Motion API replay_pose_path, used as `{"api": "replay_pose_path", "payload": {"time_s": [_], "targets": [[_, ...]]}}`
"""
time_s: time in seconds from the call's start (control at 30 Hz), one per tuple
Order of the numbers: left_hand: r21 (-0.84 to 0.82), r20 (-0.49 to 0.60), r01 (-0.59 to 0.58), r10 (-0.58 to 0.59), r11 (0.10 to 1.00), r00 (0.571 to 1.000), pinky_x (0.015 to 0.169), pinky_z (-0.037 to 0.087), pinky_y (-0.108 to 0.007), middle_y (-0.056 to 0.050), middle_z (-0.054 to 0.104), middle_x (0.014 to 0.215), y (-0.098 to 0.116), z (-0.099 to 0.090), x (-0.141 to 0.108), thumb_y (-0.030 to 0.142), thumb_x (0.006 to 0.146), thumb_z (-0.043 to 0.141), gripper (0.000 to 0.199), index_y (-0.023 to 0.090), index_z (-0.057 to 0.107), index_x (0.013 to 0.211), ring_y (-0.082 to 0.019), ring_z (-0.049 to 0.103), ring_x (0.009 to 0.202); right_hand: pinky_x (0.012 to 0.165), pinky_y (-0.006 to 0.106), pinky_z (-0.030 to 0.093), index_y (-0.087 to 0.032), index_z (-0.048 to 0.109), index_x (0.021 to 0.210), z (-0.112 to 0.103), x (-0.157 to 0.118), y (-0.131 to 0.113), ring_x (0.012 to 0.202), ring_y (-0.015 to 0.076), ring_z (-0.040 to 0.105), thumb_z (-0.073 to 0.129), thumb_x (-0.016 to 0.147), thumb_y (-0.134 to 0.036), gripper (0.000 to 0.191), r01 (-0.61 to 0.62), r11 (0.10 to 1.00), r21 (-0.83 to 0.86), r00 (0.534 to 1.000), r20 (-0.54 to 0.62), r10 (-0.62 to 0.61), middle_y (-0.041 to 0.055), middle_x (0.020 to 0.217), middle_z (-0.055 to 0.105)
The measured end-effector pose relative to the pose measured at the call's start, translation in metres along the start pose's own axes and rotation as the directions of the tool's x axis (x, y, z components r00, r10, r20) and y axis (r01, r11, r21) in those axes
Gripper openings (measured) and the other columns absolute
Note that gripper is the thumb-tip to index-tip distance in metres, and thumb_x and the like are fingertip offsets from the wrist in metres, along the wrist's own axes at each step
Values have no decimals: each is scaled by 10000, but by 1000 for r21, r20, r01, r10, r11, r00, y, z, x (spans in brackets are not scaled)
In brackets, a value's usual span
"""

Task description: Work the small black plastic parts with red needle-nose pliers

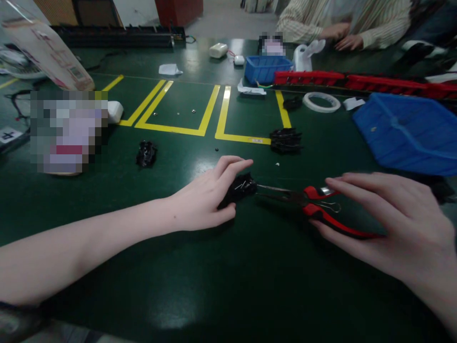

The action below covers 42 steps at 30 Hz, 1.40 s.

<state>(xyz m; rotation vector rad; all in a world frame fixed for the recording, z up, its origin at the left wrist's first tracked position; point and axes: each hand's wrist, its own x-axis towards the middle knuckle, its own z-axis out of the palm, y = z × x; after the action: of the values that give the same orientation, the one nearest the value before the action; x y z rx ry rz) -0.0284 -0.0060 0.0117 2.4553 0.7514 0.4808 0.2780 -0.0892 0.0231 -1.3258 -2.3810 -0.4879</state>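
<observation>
My left hand (210, 197) is closed around a small black plastic part (243, 186) low over the green table, hiding much of it. From the right, my right hand (389, 214) grips needle-nose pliers (317, 202) by their red and black handles. The long, thin jaws are parted and their tips reach the right end of the black part; whether they pinch anything there I cannot tell. Beyond my hands lies a cluster of black plastic parts (286, 140), and to the left another black part (146, 153).
A blue bin (410, 133) stands at the right, near a roll of white tape (321, 102). Farther back are a small blue basket (267, 69) and a long red strip (342, 78). Yellow tape (171, 129) marks the table. A person (342, 28) sits across.
</observation>
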Motion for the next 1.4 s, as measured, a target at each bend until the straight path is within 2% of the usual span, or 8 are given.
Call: {"api": "replay_pose_path", "payload": {"time_s": [0.13, 0.27, 0.4, 0.6, 0.87, 1.2, 1.3, 1.4], "targets": [[-35, -21, -7, 6, 999, 1000, 974, 504, -440, -129, 512, 1353, -6, 0, 3, 271, 874, 622, 629, 193, 338, 1430, -260, 549, 1177, 873, 546, 458, -233, 459, 1407, -1, -3, 1, 1042, 402, 608, 714, 768, -364, 700, 1, 1000, 9, 1000, -1, -1, 173, 1177, 621], [-123, -37, -19, 15, 992, 999, 972, 511, -428, -108, 592, 1297, -12, 4, 6, 226, 859, 651, 660, 198, 342, 1441, -236, 586, 1154, 805, 491, 476, -293, 427, 1441, -4, -4, -1, 995, 360, 629, 699, 782, -368, 717, -18, 1000, 23, 1000, -21, 18, 126, 1203, 621], [-181, -4, -91, 92, 979, 996, 1003, 492, -427, -101, 604, 1316, -12, 3, 6, 150, 852, 624, 713, 198, 286, 1479, -223, 596, 1167, 798, 451, 485, -295, 449, 1427, -7, -3, -6, 977, 323, 637, 679, 808, -363, 665, -12, 999, 53, 999, -30, 14, 107, 1206, 622], [-207, 20, -157, 165, 966, 986, 1013, 497, -399, -85, 613, 1300, -10, 1, 4, 143, 860, 616, 712, 227, 278, 1481, -202, 607, 1168, 845, 486, 453, -325, 447, 1409, -8, -1, -9, 983, 331, 628, 663, 830, -355, 618, 10, 994, 110, 999, 44, -15, 103, 1177, 633], [-204, 20, -199, 207, 959, 978, 1005, 507, -327, -72, 631, 1238, -10, 0, 4, 130, 859, 628, 657, 185, 342, 1447, -172, 614, 1139, 773, 440, 449, -275, 458, 1388, -8, 1, -7, 971, 313, 629, 633, 865, -342, 556, 72, 994, 79, 996, 51, -77, 113, 1145, 640], [-121, 35, -264, 270, 957, 962, 1025, 489, -341, -66, 615, 1275, -11, 1, 1, 161, 891, 611, 645, 229, 326, 1465, -186, 593, 1174, 718, 391, 482, -177, 569, 1279, -10, -1, -9, 889, 274, 629, 658, 861, -285, 441, 157, 987, 41, 988, 1, -157, 131, 1093, 657], [-142, 57, -255, 265, 957, 963, 1011, 490, -347, -67, 607, 1268, -10, 1, 3, 153, 888, 604, 648, 230, 319, 1465, -186, 594, 1155, 743, 376, 496, -171, 586, 1263, -10, -2, -6, 895, 260, 634, 675, 848, -309, 447, 130, 986, 100, 991, -28, -128, 131, 1100, 651], [-132, 67, -240, 250, 962, 966, 968, 499, -330, -80, 616, 1231, -9, 0, 4, 157, 877, 613, 629, 193, 351, 1448, -191, 602, 1117, 749, 367, 497, -203, 607, 1244, -11, -5, -4, 919, 248, 646, 693, 829, -395, 466, 0, 984, 179, 1000, -29, 5, 112, 1128, 651]]}}
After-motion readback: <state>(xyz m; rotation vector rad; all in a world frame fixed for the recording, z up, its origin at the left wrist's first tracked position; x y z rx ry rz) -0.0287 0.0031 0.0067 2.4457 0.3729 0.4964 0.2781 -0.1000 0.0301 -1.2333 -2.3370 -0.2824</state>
